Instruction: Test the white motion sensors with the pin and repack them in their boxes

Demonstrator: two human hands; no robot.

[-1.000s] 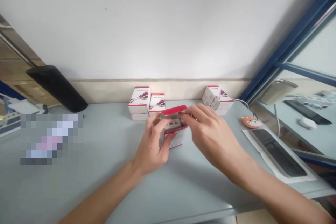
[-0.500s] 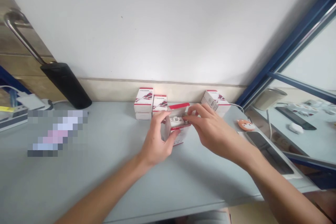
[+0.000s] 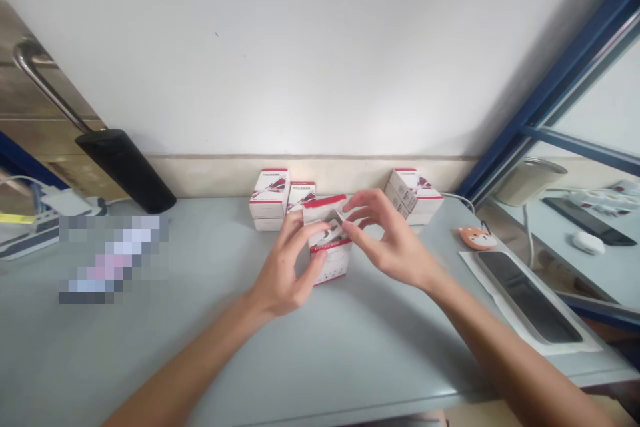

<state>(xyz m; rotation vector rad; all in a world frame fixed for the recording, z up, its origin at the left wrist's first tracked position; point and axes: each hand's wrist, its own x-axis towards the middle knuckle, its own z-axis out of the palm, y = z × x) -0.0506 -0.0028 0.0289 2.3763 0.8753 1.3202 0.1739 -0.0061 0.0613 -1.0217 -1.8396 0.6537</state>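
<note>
A small white-and-red carton (image 3: 331, 261) stands on the table with its top open and its red-edged lid flap (image 3: 325, 203) raised at the back. My left hand (image 3: 286, 270) grips the carton from its left, thumb on the front face and fingers at the left side and top. Inside the opening, white contents show in part; I cannot make out what they are. My right hand (image 3: 390, 240) is at the carton's right top edge, thumb and fingertips around a small side flap (image 3: 339, 216).
Similar cartons (image 3: 270, 195) are stacked at the wall behind my left hand, and more cartons (image 3: 416, 195) at back right. On the right lie a phone (image 3: 530, 297) and an orange animal-shaped item (image 3: 477, 238), beside a mirror (image 3: 590, 213). At left are a black stand (image 3: 127, 170) and power strip (image 3: 55, 227).
My right hand has drawn back from the carton's opening to its right top edge, and a side flap now shows there. My left hand keeps its hold. The view has shifted slightly.
</note>
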